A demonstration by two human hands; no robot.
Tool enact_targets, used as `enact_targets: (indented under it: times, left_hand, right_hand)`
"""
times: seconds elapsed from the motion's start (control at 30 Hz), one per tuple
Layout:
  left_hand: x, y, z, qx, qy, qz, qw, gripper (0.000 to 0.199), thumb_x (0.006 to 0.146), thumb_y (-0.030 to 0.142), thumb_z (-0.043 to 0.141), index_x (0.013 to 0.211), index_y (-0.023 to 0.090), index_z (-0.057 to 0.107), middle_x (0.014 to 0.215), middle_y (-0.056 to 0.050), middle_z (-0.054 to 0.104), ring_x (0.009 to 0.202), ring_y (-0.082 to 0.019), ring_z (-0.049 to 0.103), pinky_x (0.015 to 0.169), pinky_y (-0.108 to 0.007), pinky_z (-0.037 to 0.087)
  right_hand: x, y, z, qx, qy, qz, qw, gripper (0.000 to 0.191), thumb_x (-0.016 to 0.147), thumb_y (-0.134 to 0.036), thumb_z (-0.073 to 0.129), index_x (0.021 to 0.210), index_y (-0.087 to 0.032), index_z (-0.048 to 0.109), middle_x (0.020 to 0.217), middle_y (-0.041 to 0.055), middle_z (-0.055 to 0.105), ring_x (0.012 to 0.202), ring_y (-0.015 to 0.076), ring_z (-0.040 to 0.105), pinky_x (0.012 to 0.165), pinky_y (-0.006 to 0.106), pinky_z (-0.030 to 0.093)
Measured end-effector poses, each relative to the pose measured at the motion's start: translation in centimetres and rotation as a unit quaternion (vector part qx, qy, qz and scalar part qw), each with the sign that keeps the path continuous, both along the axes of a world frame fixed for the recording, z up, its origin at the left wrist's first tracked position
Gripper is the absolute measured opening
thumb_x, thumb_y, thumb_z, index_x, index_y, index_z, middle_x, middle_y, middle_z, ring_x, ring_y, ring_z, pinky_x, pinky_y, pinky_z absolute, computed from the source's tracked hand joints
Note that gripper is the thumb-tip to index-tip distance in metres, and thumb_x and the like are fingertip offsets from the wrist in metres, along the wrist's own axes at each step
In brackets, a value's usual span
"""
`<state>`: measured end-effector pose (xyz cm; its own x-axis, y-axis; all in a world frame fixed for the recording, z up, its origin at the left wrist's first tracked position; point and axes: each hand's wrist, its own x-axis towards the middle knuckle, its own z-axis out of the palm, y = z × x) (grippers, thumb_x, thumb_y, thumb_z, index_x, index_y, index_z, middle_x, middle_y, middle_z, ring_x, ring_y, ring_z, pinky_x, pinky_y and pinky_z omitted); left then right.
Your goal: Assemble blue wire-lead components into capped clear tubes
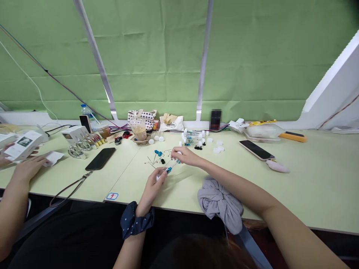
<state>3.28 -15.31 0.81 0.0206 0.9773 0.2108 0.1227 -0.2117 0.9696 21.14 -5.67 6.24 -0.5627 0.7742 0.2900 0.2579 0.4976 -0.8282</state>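
A clear plastic tube point(171, 163) with blue parts in it slants between my two hands over the table. My left hand point(153, 185) is closed around its lower end. At the upper end, the fingers of my right hand point(185, 156) are pinched; whether a cap is under them I cannot make out. Just beyond lie blue beads point(158, 153), small black pieces point(163, 161) and several thin metal pins point(151, 161). Farther back is a pile of filled clear tubes point(193, 135), with white caps point(218, 149) and black pieces point(198, 148) nearby.
A phone point(100, 158) with a strap lies left, another phone point(256, 150) right. Behind stand a drink cup point(139, 131) and a plastic container point(263, 131). A grey cloth point(220, 201) hangs over the front edge. At far left, a co-worker's hands hold a white box point(24, 145).
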Motion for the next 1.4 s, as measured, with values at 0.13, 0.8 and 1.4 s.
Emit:
enact_targets:
  times: [0.13,0.8,1.4]
  left_hand:
    - [0.1,-0.1,-0.1,-0.004,-0.001,0.024,1.0,0.041,0.073,0.05,0.063,0.096,0.017,0.065,0.069,-0.003,0.058,0.058,-0.013,0.046,0.055,-0.024,0.033]
    - [0.0,-0.5,-0.1,-0.073,-0.019,-0.018,0.997,0.037,0.074,0.05,0.063,0.086,0.015,0.063,0.062,0.001,0.05,0.049,-0.008,0.035,0.047,-0.021,0.024]
    - [-0.3,-0.3,-0.4,-0.057,-0.007,-0.024,0.998,0.035,0.078,0.049,0.06,0.085,0.015,0.062,0.064,0.002,0.048,0.05,-0.007,0.034,0.047,-0.021,0.025]
  right_hand:
    - [-1.1,-0.6,-1.3,0.09,0.003,-0.062,0.994,0.022,0.083,-0.031,0.05,0.067,-0.016,0.055,0.062,-0.002,0.054,0.058,0.0097,0.048,0.059,0.022,0.037]
    - [-1.3,-2.1,-1.8,0.141,0.011,-0.079,0.987,0.017,0.073,-0.018,0.047,0.057,-0.019,0.041,0.054,-0.0043,0.044,0.054,0.0102,0.039,0.057,0.023,0.032]
    - [-1.2,-2.0,-1.3,0.033,-0.006,0.032,0.999,0.022,0.076,-0.032,0.062,0.064,-0.018,0.051,0.05,-0.0058,0.049,0.042,0.0079,0.048,0.051,0.021,0.037]
